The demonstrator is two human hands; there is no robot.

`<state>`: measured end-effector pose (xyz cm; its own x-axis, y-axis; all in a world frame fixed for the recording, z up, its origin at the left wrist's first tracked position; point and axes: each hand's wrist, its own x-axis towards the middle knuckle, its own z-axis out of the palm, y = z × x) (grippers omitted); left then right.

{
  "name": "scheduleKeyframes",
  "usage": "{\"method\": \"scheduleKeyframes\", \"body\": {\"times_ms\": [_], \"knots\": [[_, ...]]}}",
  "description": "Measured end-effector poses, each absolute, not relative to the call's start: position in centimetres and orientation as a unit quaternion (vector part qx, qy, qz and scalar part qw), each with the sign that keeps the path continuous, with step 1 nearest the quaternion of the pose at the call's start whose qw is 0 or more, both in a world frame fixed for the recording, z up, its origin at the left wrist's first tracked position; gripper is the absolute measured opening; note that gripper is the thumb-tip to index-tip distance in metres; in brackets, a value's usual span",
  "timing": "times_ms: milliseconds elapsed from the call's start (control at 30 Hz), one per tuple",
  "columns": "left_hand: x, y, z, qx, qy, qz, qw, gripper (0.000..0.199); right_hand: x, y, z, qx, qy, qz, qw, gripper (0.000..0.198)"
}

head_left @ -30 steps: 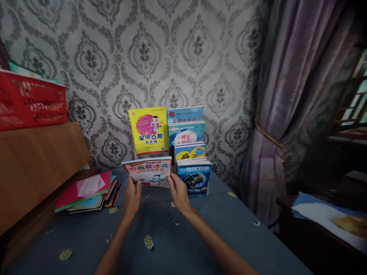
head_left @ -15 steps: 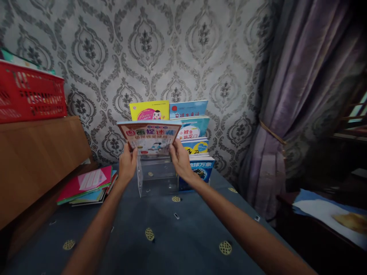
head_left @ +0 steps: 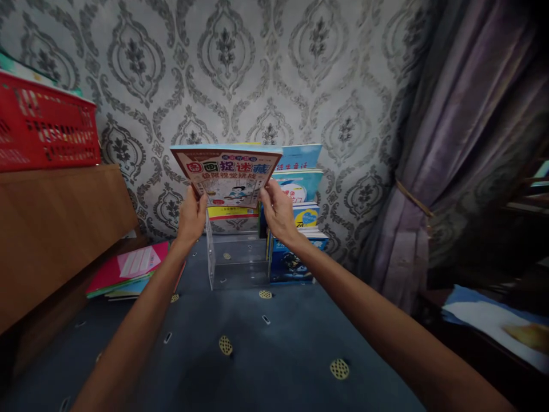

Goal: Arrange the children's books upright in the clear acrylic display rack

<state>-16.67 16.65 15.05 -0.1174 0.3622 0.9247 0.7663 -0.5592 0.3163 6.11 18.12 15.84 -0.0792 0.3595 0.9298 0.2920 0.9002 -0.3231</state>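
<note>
Head — held book (head_left: 229, 176), yellow book (head_left: 234, 212) mostly hidden

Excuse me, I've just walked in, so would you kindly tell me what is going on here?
A person holds a book up by its two sides, left hand on one and right hand on the other. It tilts, partly hiding a yellow book behind it. Other books stand on the right of a clear rack, and a pile lies to the left.
</note>
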Motion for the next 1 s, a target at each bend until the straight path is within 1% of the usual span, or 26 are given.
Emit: {"method": "scheduleKeyframes", "body": {"times_ms": [167,667,867,1000], "knots": [[-16.8,17.5,13.8,-0.651,-0.443,-0.6,0.143,0.04,6.1,18.6,15.2,-0.237,-0.741,0.027,0.628,0.027],[-17.5,18.9,12.1,-0.648,-0.47,-0.584,0.135,0.033,5.6,21.1,13.3,-0.27,-0.739,0.017,0.617,0.028],[-17.1,19.2,12.1,-0.658,-0.457,-0.583,0.137,0.034,6.0,21.4,13.4,-0.272,-0.732,-0.001,0.624,0.024],[-17.3,19.8,11.5,-0.656,-0.467,-0.579,0.131,0.032,5.9,21.7,12.9,-0.288,-0.741,-0.001,0.607,0.023]]}}
